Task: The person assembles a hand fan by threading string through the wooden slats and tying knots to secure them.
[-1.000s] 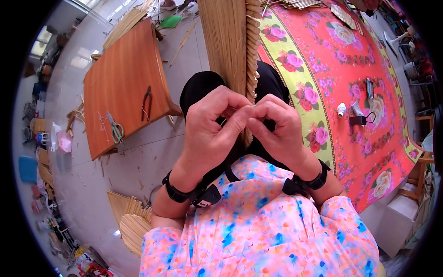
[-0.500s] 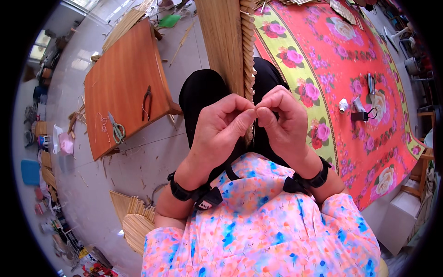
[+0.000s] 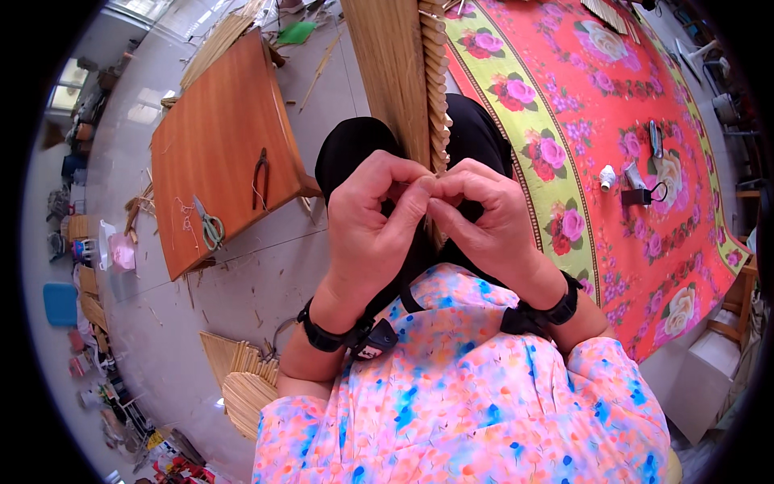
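Note:
My left hand (image 3: 377, 218) and my right hand (image 3: 487, 211) meet fingertip to fingertip above my lap. Thumb and forefinger are pinched on each side; whatever lies between them is too small to make out. Just beyond, a long wooden panel (image 3: 385, 68) stands between my knees, its right edge lined with a row of thin round sticks (image 3: 436, 89). My hands hide the lower end of that row.
On the left, a low brown wooden table (image 3: 222, 137) holds scissors (image 3: 211, 226), pliers (image 3: 260, 179) and loose thread. Bundled sticks (image 3: 242, 360) lie near my left elbow. A red flowered cloth (image 3: 617, 85) at right carries a black binder clip (image 3: 637, 196) and a small white object (image 3: 607, 177).
Both hands have shifted slightly left, and the fingertips now overlap more closely. The whole view has tilted a little.

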A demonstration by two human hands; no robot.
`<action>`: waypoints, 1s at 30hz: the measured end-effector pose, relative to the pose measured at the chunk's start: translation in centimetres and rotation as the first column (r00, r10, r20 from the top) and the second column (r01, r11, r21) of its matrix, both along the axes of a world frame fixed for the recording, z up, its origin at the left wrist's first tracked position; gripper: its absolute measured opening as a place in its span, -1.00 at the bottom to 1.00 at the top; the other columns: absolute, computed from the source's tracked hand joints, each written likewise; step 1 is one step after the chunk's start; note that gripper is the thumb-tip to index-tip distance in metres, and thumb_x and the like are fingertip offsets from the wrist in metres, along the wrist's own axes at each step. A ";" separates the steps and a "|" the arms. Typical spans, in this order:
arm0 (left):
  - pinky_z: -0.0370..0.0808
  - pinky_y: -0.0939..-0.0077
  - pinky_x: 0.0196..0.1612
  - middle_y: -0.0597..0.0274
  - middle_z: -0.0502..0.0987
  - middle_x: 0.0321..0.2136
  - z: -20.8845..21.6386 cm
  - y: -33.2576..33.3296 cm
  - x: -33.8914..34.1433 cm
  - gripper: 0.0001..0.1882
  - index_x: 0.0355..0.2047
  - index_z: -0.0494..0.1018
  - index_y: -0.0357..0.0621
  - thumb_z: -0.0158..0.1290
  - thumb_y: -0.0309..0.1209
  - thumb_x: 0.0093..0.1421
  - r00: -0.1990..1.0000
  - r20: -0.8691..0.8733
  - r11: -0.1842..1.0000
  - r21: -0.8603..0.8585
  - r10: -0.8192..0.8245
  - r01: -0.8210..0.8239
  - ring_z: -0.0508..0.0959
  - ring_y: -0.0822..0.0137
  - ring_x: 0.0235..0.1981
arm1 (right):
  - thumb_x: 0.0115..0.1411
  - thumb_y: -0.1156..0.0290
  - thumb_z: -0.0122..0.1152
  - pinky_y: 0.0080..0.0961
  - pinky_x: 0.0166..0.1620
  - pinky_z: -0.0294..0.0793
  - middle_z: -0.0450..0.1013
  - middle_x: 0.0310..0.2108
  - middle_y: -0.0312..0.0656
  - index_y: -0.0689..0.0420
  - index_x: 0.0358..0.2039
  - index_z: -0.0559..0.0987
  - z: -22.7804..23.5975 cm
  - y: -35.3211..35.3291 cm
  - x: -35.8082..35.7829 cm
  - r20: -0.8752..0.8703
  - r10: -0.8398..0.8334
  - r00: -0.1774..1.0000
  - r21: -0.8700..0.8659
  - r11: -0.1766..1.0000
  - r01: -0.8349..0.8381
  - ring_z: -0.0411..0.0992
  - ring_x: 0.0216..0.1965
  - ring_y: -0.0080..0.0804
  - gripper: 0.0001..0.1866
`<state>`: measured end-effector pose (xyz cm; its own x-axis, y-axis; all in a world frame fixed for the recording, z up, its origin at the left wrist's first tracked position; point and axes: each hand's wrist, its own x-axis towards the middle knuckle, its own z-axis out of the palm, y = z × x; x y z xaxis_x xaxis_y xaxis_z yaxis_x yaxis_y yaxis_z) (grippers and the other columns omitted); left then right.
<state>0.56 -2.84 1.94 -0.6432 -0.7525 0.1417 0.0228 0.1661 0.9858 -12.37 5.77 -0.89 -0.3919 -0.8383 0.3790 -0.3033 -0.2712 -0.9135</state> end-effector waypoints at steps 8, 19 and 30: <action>0.50 0.53 -0.48 0.15 0.52 -0.50 -0.2 0.4 -0.7 -0.90 -0.44 0.49 -0.23 0.18 -0.63 0.02 0.982 -0.044 0.809 -0.561 0.185 -0.178 0.56 0.32 -0.55 | 0.02 0.64 0.30 -0.67 -0.44 0.41 0.45 -0.51 -0.23 0.28 -0.45 0.61 -0.2 0.0 0.2 0.136 -0.108 0.985 0.009 0.994 0.107 0.45 -0.52 -0.59 -0.95; 0.49 0.45 -0.50 0.12 0.52 -0.53 -0.4 0.8 -1.6 -0.84 -0.49 0.41 -0.22 0.19 -0.64 -0.06 0.975 -0.069 0.682 -0.704 0.213 -0.199 0.55 0.19 -0.55 | 0.00 0.63 0.31 -0.69 -0.46 0.39 0.45 -0.52 -0.25 0.27 -0.46 0.62 -0.5 0.0 0.4 0.179 -0.151 0.972 0.003 0.988 0.152 0.44 -0.53 -0.61 -0.95; 0.50 0.43 -0.50 0.10 0.52 -0.50 -0.2 0.9 -1.9 -0.83 -0.47 0.41 -0.21 0.19 -0.61 -0.05 0.975 -0.032 0.657 -0.734 0.218 -0.172 0.55 0.16 -0.54 | -0.01 0.63 0.32 -0.68 -0.49 0.38 0.44 -0.54 -0.25 0.27 -0.48 0.61 0.0 0.1 0.2 0.110 -0.180 0.977 -0.010 0.983 0.182 0.43 -0.56 -0.61 -0.95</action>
